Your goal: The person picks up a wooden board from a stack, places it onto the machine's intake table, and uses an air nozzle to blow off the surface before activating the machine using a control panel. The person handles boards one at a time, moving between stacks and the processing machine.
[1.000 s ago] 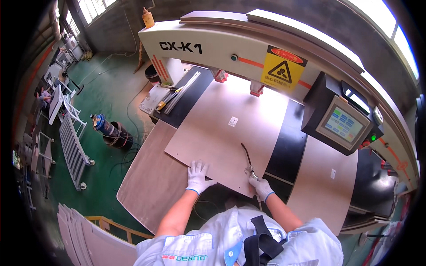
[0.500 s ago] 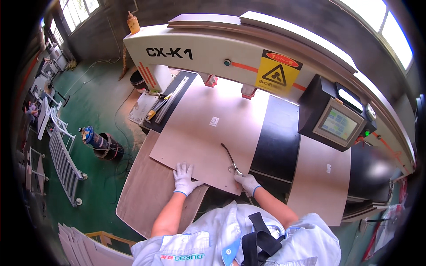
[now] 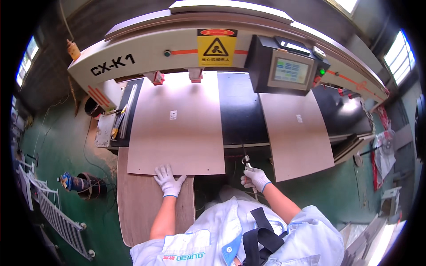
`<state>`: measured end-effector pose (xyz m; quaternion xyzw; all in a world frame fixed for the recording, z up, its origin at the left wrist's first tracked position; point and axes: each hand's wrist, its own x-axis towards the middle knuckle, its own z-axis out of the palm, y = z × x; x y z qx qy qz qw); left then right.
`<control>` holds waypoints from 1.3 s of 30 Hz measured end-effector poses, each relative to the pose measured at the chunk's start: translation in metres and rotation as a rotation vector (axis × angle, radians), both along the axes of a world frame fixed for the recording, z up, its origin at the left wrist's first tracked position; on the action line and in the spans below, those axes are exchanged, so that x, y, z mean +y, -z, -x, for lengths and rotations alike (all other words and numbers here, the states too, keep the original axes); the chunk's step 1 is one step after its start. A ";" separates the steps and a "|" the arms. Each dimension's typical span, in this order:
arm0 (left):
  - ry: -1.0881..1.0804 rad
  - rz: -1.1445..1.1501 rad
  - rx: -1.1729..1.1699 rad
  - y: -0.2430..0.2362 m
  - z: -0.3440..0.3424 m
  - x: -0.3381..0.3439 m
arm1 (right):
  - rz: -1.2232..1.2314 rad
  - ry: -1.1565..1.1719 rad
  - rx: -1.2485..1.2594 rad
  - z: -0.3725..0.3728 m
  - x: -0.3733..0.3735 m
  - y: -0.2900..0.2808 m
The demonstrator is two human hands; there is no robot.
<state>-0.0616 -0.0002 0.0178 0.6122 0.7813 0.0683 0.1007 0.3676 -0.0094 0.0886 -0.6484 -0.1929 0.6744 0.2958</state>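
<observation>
A large pale brown panel (image 3: 177,142) with a small white label lies on the black machine bed, reaching under the beam. My left hand (image 3: 167,181), in a white glove, rests with fingers spread on the panel's near edge. My right hand (image 3: 256,178), also gloved, is closed around an air blow gun (image 3: 246,161) with a long thin nozzle. The gun is over the gap between this panel and a second, narrower panel (image 3: 299,142) on the right. Its hose hangs below my right hand.
A white beam (image 3: 148,51) spans the far side and carries a control box with a screen (image 3: 289,71). A brown board (image 3: 155,204) lies below my left hand. Metal strips (image 3: 128,104) lie at the bed's left. On the green floor stand a bucket (image 3: 95,186) and a wheeled rack (image 3: 62,215).
The view has turned to the right. My right hand has moved the air blow gun off the large panel to the gap on its right. My left hand stays at the panel's near edge.
</observation>
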 end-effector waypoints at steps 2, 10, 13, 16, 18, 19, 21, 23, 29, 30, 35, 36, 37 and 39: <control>-0.017 -0.001 -0.007 -0.003 -0.003 0.002 | 0.040 0.173 -0.139 -0.029 -0.035 0.002; -0.057 0.043 -0.010 -0.003 -0.009 0.003 | 0.059 0.816 -0.281 -0.123 -0.129 0.009; -0.131 0.050 0.041 -0.004 -0.022 0.006 | 0.037 0.276 -0.339 -0.124 -0.145 -0.006; -0.147 -0.022 0.092 0.001 -0.054 0.013 | -0.203 -0.106 -0.760 -0.150 -0.164 0.049; -0.176 -0.099 0.115 -0.001 -0.086 0.011 | -0.168 0.064 -0.571 -0.167 -0.170 0.056; -0.174 -0.107 0.123 0.001 -0.101 0.005 | -0.122 0.189 -0.403 -0.173 -0.170 0.046; -0.120 -0.090 0.138 0.008 -0.133 -0.007 | -0.091 0.271 -0.349 -0.195 -0.175 0.027; -0.015 -0.130 0.077 0.011 -0.183 -0.020 | -0.069 0.300 -0.303 -0.231 -0.190 0.033; 0.434 -0.140 -0.032 0.008 -0.339 -0.094 | -0.011 0.286 -0.335 -0.302 -0.232 0.087; 0.462 -0.041 -0.171 0.032 -0.345 -0.107 | -0.033 0.267 -0.345 -0.307 -0.236 0.094; 0.304 0.696 -0.827 0.154 -0.334 -0.146 | -0.066 0.102 -0.558 -0.321 -0.243 0.126; 0.265 0.676 -0.682 0.151 -0.345 -0.141 | -0.041 0.097 -0.599 -0.333 -0.251 0.149; 0.192 0.635 -0.530 0.139 -0.341 -0.138 | -0.044 0.093 -0.588 -0.331 -0.250 0.150; 0.205 0.652 -0.395 0.123 -0.324 -0.130 | -0.054 0.038 -0.692 -0.325 -0.247 0.148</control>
